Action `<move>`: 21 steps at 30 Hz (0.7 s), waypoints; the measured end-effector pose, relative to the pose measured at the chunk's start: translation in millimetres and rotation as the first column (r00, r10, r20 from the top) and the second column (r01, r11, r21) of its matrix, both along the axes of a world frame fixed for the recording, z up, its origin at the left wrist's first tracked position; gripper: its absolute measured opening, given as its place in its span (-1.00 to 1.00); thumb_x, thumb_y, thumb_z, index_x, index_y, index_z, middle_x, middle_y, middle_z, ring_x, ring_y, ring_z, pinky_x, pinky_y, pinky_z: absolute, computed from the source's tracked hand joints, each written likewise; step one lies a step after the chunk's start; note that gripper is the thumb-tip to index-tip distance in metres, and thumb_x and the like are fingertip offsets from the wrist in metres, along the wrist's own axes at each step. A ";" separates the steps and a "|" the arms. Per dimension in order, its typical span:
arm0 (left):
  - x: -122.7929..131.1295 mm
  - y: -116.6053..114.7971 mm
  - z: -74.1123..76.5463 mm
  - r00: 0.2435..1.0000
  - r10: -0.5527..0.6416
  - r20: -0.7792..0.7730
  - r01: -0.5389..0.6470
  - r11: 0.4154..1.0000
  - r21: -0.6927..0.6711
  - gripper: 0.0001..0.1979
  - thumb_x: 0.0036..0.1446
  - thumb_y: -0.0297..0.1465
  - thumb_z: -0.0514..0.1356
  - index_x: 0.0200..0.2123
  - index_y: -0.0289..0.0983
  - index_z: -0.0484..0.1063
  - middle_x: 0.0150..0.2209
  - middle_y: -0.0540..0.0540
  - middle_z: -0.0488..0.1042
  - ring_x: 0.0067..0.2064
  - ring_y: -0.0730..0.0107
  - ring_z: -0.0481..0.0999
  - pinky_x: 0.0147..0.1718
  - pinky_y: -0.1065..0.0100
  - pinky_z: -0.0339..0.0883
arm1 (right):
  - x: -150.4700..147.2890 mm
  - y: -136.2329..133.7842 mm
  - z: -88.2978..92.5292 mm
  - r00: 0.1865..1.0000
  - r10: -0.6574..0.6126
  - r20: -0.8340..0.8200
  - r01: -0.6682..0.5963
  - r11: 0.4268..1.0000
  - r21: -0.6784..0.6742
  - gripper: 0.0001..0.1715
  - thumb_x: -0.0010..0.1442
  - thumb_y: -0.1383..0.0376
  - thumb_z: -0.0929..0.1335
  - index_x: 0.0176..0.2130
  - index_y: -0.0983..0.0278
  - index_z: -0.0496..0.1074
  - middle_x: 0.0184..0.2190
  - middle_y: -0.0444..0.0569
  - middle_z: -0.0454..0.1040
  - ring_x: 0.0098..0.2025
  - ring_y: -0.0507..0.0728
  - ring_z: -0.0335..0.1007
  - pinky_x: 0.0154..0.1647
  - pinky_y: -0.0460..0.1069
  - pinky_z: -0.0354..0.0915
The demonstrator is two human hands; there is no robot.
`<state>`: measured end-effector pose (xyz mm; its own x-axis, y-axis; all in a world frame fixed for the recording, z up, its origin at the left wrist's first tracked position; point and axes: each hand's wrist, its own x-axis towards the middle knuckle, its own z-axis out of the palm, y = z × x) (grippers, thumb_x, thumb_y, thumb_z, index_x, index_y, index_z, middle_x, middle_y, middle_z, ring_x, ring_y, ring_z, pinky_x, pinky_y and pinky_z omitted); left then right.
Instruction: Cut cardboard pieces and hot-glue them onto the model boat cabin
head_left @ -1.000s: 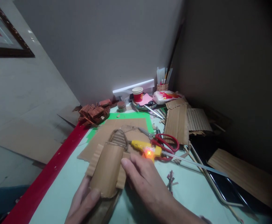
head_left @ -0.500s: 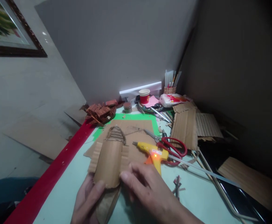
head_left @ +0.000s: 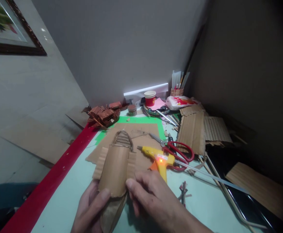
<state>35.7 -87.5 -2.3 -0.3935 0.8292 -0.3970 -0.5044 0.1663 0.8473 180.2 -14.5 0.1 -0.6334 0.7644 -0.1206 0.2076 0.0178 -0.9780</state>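
A small cardboard boat model (head_left: 115,170) with a curved cover and a ribbed, pointed far end is held between my hands, above the near side of the table. My left hand (head_left: 90,207) grips its near left side, the thumb lying on the cover's lower edge. At the right side, my right hand (head_left: 151,194) pinches the cover's edge near the corrugated flap (head_left: 131,165); its fingertips are partly hidden. Just beyond the right hand lies a yellow hot glue gun (head_left: 159,157) with a lit orange light and a long glue stick. Red-handled scissors (head_left: 180,152) rest behind it.
A flat cardboard sheet (head_left: 141,127) lies on a green mat (head_left: 143,120). Brown-red cardboard pieces (head_left: 103,115) sit at the back left. A red paper cup (head_left: 150,98) stands at the back. Cardboard scraps (head_left: 192,132) and a dark tray (head_left: 243,200) are on the right.
Both hands keep their hold on the cardboard boat model, which sits very slightly further right. The whole view has shifted a little; nothing has been taken up or let go.
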 end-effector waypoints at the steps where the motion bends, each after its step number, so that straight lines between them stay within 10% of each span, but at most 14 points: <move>1: 0.2 -0.1 1.2 1.000 0.006 -0.009 -0.006 1.000 -0.004 -0.15 -0.10 -0.23 0.45 0.28 -0.20 0.28 -0.09 -0.12 0.68 0.05 -0.14 0.59 -0.08 0.20 0.56 | 0.5 0.5 2.1 0.999 0.005 0.032 -0.005 1.000 0.020 -0.42 0.40 0.14 0.19 -0.62 0.26 0.25 -0.69 -0.13 0.32 -0.58 -0.01 0.22 -0.48 -0.11 0.14; 15: -6.8 -1.8 -3.2 0.998 -0.011 0.058 0.010 1.000 0.014 -0.15 0.02 -0.20 0.37 0.35 -0.23 0.18 0.05 -0.20 0.61 0.17 -0.19 0.49 0.08 0.06 0.50 | 4.7 -0.3 12.3 0.994 0.021 0.105 -0.031 0.995 0.098 -0.52 0.41 0.20 0.23 -0.53 0.28 0.30 -0.57 -0.11 0.41 -0.47 0.03 0.33 -0.39 -0.06 0.13; 21: -6.9 -4.9 -7.9 0.999 -0.020 0.048 0.019 1.000 0.010 -0.23 0.01 -0.19 0.36 0.28 -0.24 0.31 0.09 -0.25 0.58 0.19 -0.31 0.46 0.17 -0.14 0.38 | 11.1 3.5 12.7 0.974 -0.211 -0.078 0.220 0.966 0.137 -0.43 0.48 0.10 0.15 -0.51 0.26 0.27 -0.55 -0.16 0.35 -0.43 0.02 0.29 -0.33 -0.07 0.11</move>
<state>28.8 -92.4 -10.2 -0.3580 0.8404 -0.4068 -0.5413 0.1682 0.8239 191.3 -11.0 12.8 -0.4543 0.8901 0.0351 0.1604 0.1204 -0.9797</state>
